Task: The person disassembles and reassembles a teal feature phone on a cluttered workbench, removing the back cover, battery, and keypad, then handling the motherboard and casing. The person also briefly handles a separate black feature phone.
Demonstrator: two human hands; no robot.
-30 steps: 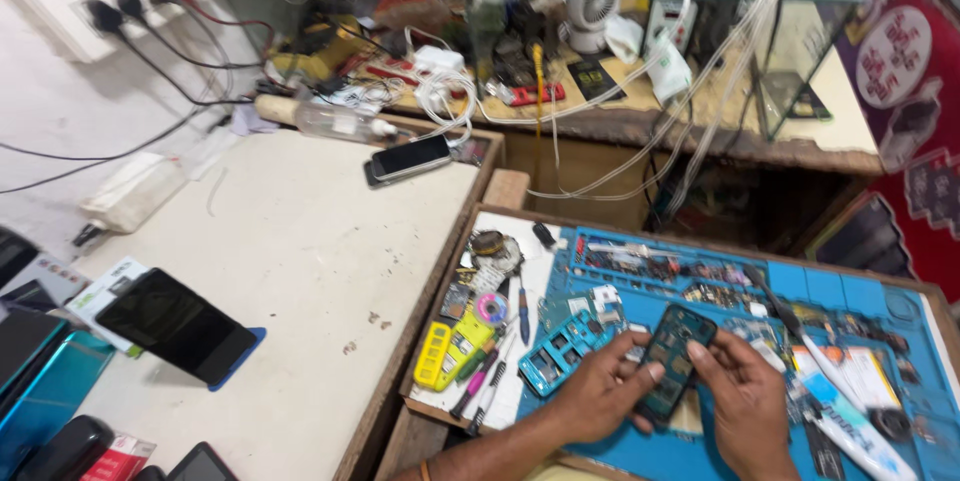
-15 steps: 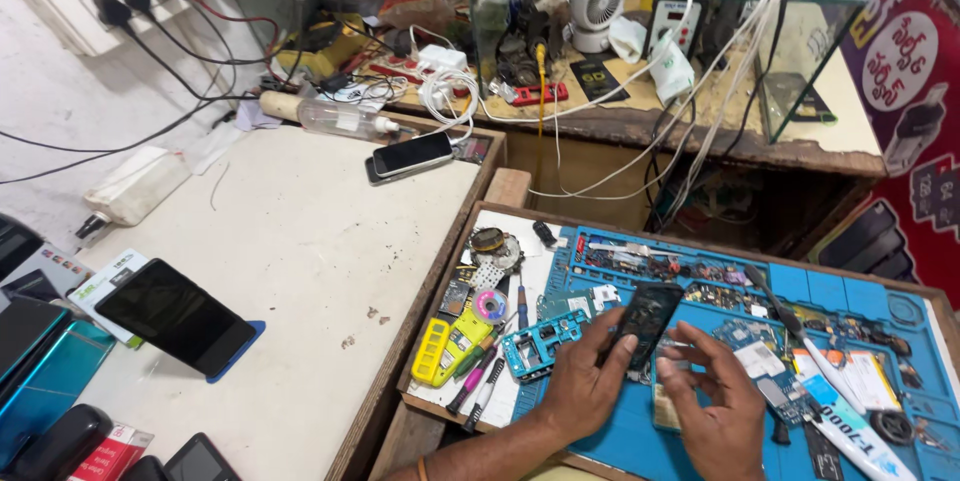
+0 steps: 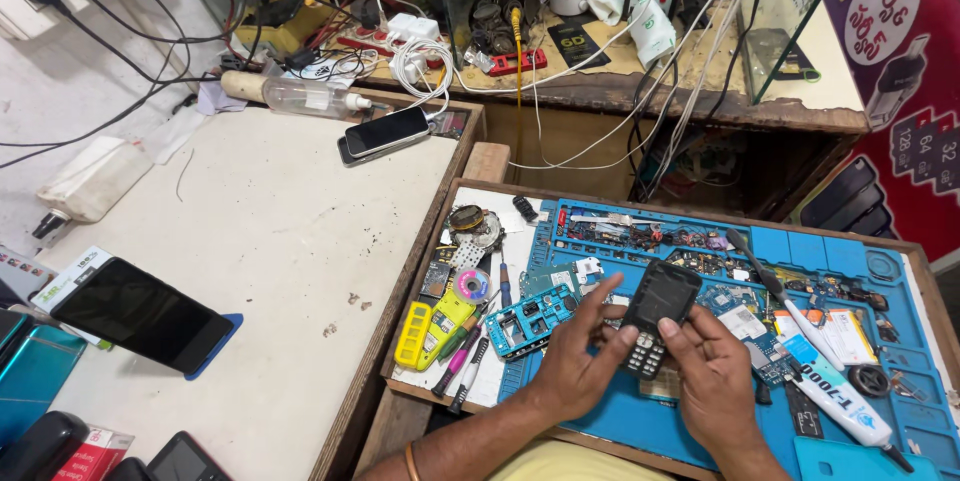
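Black keypad phone [image 3: 655,313] now sits upright between our left hand [image 3: 580,356] and right hand [image 3: 705,371], both gripping it above the blue mat [image 3: 900,271], whose compartments hold, seemingly, small parts.

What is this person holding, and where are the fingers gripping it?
A small black keypad phone, held by both hands: left hand on its left edge, right hand at its lower keypad end.
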